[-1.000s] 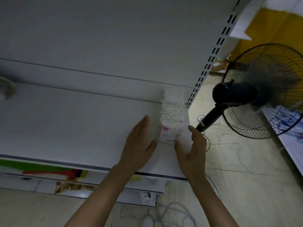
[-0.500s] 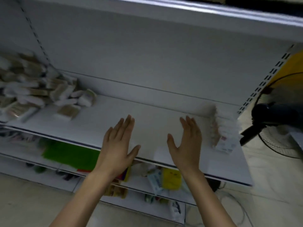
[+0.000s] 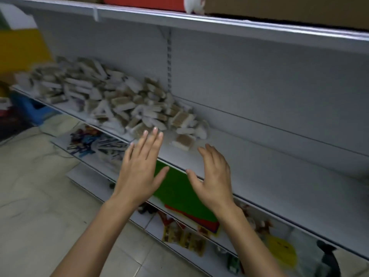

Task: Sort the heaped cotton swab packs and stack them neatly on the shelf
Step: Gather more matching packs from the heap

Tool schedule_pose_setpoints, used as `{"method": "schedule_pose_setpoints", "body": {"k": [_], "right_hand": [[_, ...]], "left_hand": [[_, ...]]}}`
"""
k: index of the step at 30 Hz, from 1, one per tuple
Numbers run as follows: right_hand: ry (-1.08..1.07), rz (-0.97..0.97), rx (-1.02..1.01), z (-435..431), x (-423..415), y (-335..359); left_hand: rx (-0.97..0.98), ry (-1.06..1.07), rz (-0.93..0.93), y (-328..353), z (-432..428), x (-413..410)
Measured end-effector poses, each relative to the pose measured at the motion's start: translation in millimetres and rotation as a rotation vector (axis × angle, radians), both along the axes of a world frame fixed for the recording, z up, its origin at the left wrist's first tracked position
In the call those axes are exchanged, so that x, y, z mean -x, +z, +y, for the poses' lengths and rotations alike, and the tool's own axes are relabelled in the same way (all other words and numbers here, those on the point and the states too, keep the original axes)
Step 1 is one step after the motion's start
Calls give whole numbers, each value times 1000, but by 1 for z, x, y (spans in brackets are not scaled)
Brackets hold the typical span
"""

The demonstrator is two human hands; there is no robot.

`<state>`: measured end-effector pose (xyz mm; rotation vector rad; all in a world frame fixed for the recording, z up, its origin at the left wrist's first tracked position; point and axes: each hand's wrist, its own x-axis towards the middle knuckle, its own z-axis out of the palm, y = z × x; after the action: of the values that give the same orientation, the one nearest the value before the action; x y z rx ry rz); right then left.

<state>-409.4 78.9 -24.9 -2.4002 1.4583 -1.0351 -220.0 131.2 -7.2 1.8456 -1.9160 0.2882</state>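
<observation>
A big heap of cotton swab packs (image 3: 111, 100), white and tan, covers the left half of the white shelf (image 3: 279, 166). One pack (image 3: 182, 141) lies loose at the heap's right edge. My left hand (image 3: 139, 168) hovers just in front of the heap with straight spread fingers, holding nothing. My right hand (image 3: 211, 176) is beside it, over the shelf's front edge, fingers relaxed and slightly bent, also holding nothing. Neither hand touches a pack.
A lower shelf holds green sheets (image 3: 177, 188), pens (image 3: 89, 142) and small packets (image 3: 183, 236). An upper shelf (image 3: 239, 25) carries boxes overhead. A blue tub (image 3: 34, 110) stands at the far left on the tiled floor (image 3: 40, 206).
My view has swung left from the stacked packs by the fan to the heap. Both hands left the stack and moved left, open, toward the heap.
</observation>
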Motion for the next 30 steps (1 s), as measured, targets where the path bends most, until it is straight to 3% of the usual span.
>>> {"method": "schedule_pose_setpoints", "body": {"k": [6, 11, 17, 24, 30], "right_hand": [[119, -52, -46, -33, -71, 7], [219, -114, -104, -87, -136, 1], [296, -152, -28, -170, -223, 33], [241, 53, -47, -275, -292, 57], [107, 206, -122, -316, -320, 55]], "left_hand": [[54, 113, 103, 11, -11, -72], [-39, 126, 82, -4, -38, -132], [-48, 169, 75, 22, -90, -205], [-12, 138, 91, 37, -125, -262], [14, -19, 140, 28, -165, -308]]}}
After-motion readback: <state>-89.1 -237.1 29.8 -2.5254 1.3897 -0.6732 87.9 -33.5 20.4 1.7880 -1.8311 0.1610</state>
